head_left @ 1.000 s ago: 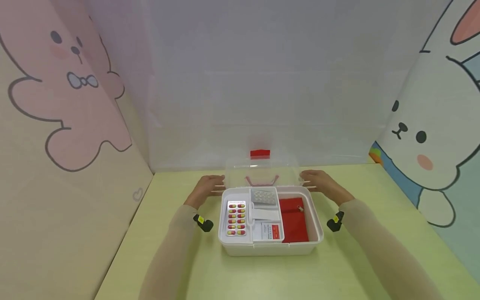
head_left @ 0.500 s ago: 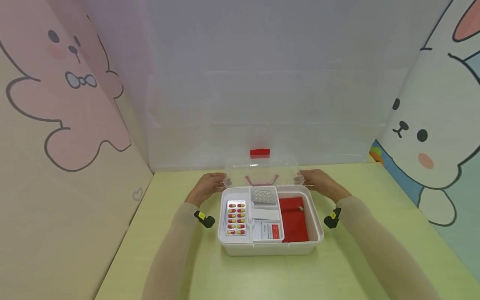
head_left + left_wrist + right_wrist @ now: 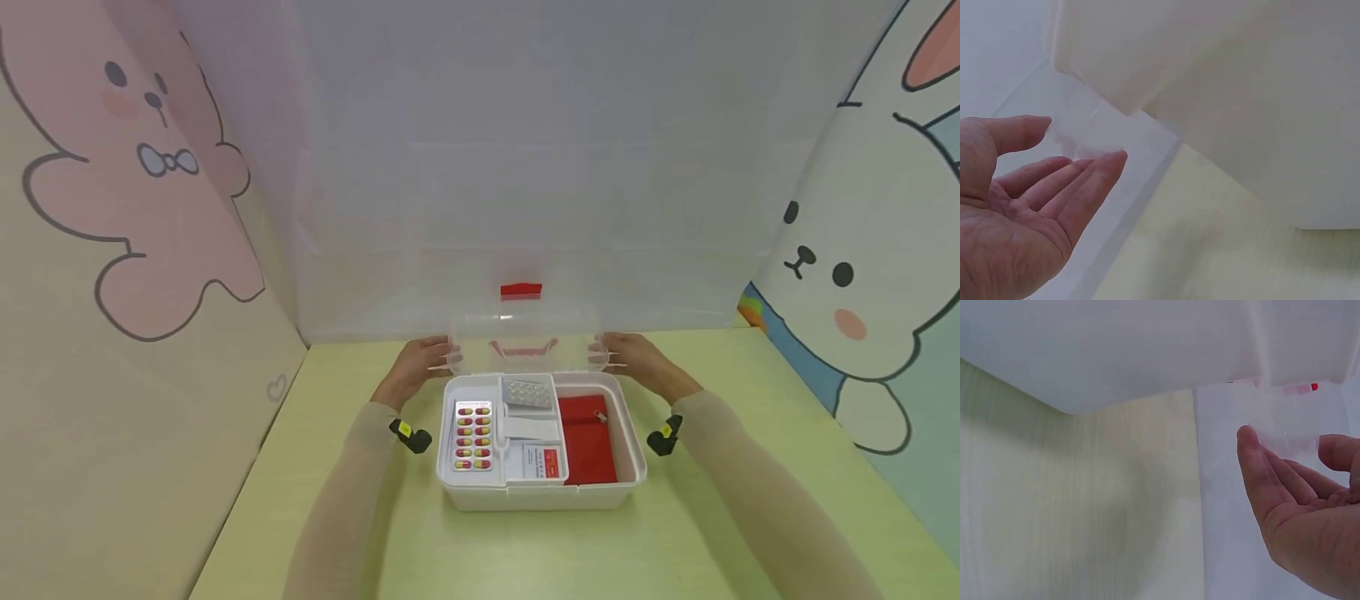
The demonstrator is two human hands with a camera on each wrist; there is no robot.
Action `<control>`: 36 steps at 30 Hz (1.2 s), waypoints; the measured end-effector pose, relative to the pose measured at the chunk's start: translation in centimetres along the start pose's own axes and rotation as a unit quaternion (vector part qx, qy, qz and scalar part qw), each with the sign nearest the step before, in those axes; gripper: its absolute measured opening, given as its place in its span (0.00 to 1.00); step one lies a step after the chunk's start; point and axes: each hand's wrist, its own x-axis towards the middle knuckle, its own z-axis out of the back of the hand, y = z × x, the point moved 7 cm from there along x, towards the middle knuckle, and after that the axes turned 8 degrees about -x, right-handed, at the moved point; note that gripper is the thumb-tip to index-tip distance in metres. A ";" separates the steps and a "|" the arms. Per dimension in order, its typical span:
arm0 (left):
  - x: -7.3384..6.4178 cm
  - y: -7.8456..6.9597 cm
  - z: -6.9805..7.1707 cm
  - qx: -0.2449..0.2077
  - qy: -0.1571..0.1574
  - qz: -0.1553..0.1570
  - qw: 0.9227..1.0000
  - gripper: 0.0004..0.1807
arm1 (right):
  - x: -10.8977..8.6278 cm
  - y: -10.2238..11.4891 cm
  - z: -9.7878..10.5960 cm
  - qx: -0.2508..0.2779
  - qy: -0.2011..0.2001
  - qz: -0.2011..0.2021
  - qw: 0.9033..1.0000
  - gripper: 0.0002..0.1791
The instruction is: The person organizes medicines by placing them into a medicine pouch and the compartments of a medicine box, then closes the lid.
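Observation:
A white medicine box (image 3: 551, 500) stands on the table with its clear lid (image 3: 476, 329) raised at the back. At the lid's left end is my left hand (image 3: 414, 365); in the left wrist view the thumb and fingers (image 3: 1075, 200) pinch the clear edge. My right hand (image 3: 639, 360) holds the other end the same way, its fingers (image 3: 1257, 469) under the lid in the right wrist view. The lid carries a pink handle (image 3: 522, 350) and a red latch (image 3: 521, 291). Inside the box lie a capsule blister pack (image 3: 472, 437), a tablet blister pack (image 3: 528, 393) and a red zip pouch (image 3: 588, 454).
A white inner tray (image 3: 501, 479) fills the box's left and middle; a small white-and-red packet (image 3: 542, 462) lies in it. The pale table (image 3: 525, 558) ends at a white back sheet (image 3: 525, 167). Sheets with cartoon animals stand at both sides.
The lid has tipped upward, its red latch moving higher against the back sheet. Both hands have risen slightly with it. The box and its contents stay in place.

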 end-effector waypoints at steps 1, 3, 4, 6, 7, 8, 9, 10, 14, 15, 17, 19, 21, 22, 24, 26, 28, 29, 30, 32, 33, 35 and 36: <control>-0.1 -0.2 -0.1 0.000 0.001 -0.005 1.000 0.29 | -0.1 0.2 0.0 -0.002 -0.001 0.005 1.000 0.32; -0.3 -0.7 -0.2 0.002 0.002 -0.015 1.000 0.30 | -0.3 0.7 0.1 -0.005 -0.007 0.010 1.000 0.32; -0.4 -0.9 -0.2 0.006 0.002 -0.020 1.000 0.29 | -0.4 0.9 0.2 0.005 -0.012 0.011 1.000 0.32; -0.5 -1.3 -0.2 0.009 0.001 -0.026 1.000 0.28 | -0.5 1.3 0.3 0.014 -0.017 0.014 1.000 0.32; -0.6 -1.4 -0.2 0.013 0.002 -0.030 0.999 0.28 | -0.6 1.4 0.3 0.016 -0.020 0.013 1.000 0.32; -0.7 -1.6 -0.2 0.018 0.003 -0.035 0.999 0.28 | -0.7 1.6 0.4 0.018 -0.023 0.011 1.000 0.32; -0.8 -1.7 -0.2 0.025 0.004 -0.040 0.999 0.28 | -0.9 1.7 0.4 0.016 -0.025 0.012 0.999 0.32; -0.8 -1.9 -0.3 0.030 0.005 -0.045 0.999 0.28 | -1.0 1.8 0.4 0.012 -0.028 0.013 0.999 0.32; -1.1 -2.8 -0.4 0.042 0.007 -0.064 0.997 0.29 | -1.4 2.3 0.7 -0.004 -0.042 0.024 0.999 0.33; -1.3 -3.2 -0.5 0.041 0.005 -0.067 0.997 0.29 | -1.5 2.6 0.7 -0.004 -0.046 0.032 0.998 0.33; -1.6 -3.9 -0.6 0.044 0.000 -0.075 0.996 0.29 | -1.7 3.0 0.9 0.001 -0.055 0.044 0.998 0.32; -2.1 -4.6 -0.8 0.054 -0.006 -0.085 0.995 0.28 | -2.1 3.6 1.0 0.008 -0.061 0.056 0.997 0.32; -2.7 -5.3 -1.0 0.056 -0.009 -0.094 0.994 0.28 | -2.6 4.2 1.1 0.005 -0.067 0.062 0.996 0.32; -3.0 -5.7 -1.0 0.062 -0.010 -0.100 0.993 0.27 | -2.8 4.5 1.1 0.005 -0.070 0.064 0.995 0.32; -3.5 -6.3 -1.2 0.067 -0.012 -0.110 0.992 0.26 | -3.4 5.1 1.2 0.001 -0.075 0.071 0.995 0.31; -4.1 -6.9 -1.3 0.071 -0.011 -0.120 0.990 0.25 | -3.9 5.5 1.2 -0.004 -0.080 0.078 0.994 0.31; -4.6 -7.5 -1.4 0.085 -0.012 -0.128 0.988 0.25 | -4.4 5.9 1.2 -0.007 -0.085 0.085 0.993 0.31; -4.8 -7.8 -1.5 0.088 -0.013 -0.129 0.988 0.25 | -4.6 6.1 1.2 -0.009 -0.088 0.088 0.992 0.31; -5.1 -8.0 -1.5 0.093 -0.013 -0.131 0.987 0.25 | -4.8 6.3 1.2 -0.013 -0.090 0.092 0.992 0.31; -5.6 -8.5 -1.7 0.102 -0.014 -0.134 0.986 0.26 | -5.3 6.6 1.2 -0.019 -0.095 0.098 0.990 0.31; -5.8 -8.7 -1.7 0.106 -0.016 -0.134 0.985 0.26 | -5.6 6.8 1.2 -0.023 -0.099 0.100 0.990 0.31; -6.3 -9.1 -1.8 0.116 -0.018 -0.137 0.984 0.28 | -6.1 7.1 1.2 -0.032 -0.107 0.104 0.988 0.31; -6.6 -9.3 -1.9 0.121 -0.019 -0.140 0.983 0.30 | -6.4 7.3 1.2 -0.035 -0.109 0.108 0.987 0.31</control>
